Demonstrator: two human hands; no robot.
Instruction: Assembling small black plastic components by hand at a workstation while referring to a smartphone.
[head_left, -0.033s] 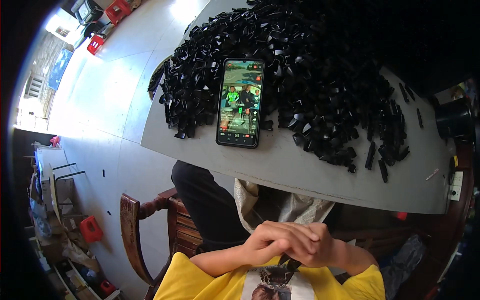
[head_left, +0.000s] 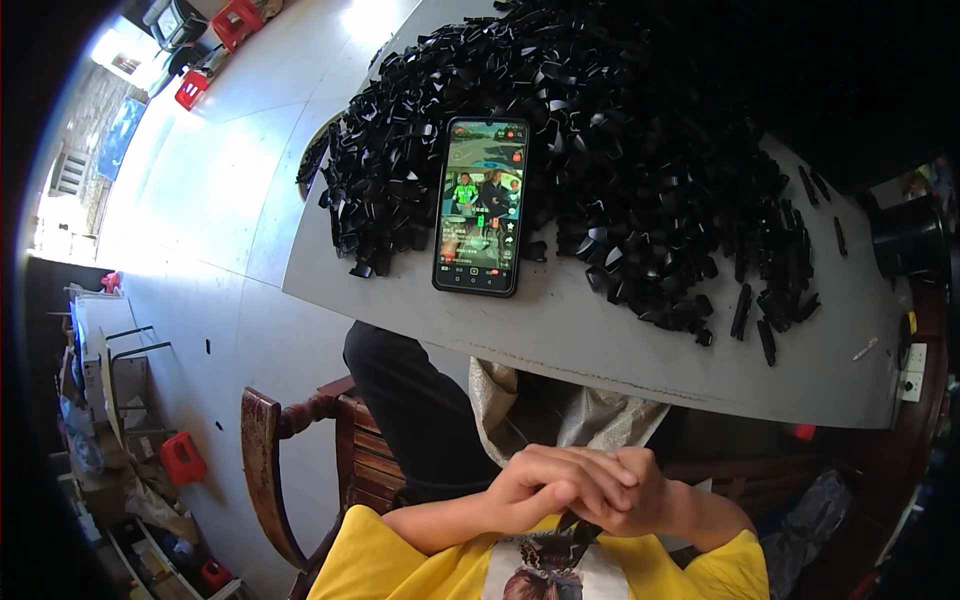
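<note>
Between five and six o'clock, the left hand (head_left: 540, 486) is folded over the right hand (head_left: 638, 494), both curled, and whether the dark piece (head_left: 569, 522) just beneath is gripped cannot be told, while black pieces (head_left: 630, 170) are heaped beside the phone (head_left: 480, 205) at twelve.

black pieces (head_left: 620, 230): glossy plastic | tabletop (head_left: 400, 305): smooth, matt | phone screen (head_left: 480, 200): glossy | chair (head_left: 262, 430): worn wood | silvery fabric (head_left: 490, 400): rough weave
</note>
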